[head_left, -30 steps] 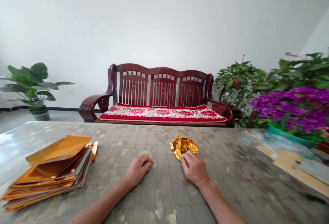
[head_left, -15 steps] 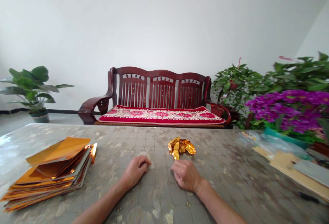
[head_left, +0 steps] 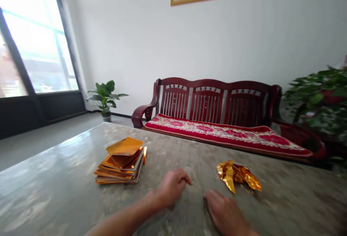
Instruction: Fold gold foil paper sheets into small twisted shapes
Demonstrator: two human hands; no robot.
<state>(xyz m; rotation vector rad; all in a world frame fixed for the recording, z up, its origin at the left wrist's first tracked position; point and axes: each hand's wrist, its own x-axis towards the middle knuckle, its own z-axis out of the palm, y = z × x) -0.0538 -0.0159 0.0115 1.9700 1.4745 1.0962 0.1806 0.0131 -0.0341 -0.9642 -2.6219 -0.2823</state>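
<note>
The left hand (head_left: 175, 186) rested on the patterned table (head_left: 67, 189), its fingers curled loosely inward; I could not tell whether thumb and forefinger met. The right hand (head_left: 226, 210) lay back-up near the table's close edge, blurred, its fingers angled toward the left hand; their undersides were hidden, so I could not tell whether they were spread or pressed together. A crumpled piece of gold foil (head_left: 241, 174) lay on the table just beyond the right hand and a little to its right. An uneven stack of orange-gold sheets (head_left: 120, 165) sat to the left of the left hand, well apart from the foil. Behind the table stood a dark red wooden settee (head_left: 207, 104) with a red floral cover (head_left: 214, 130) along its seat
</note>
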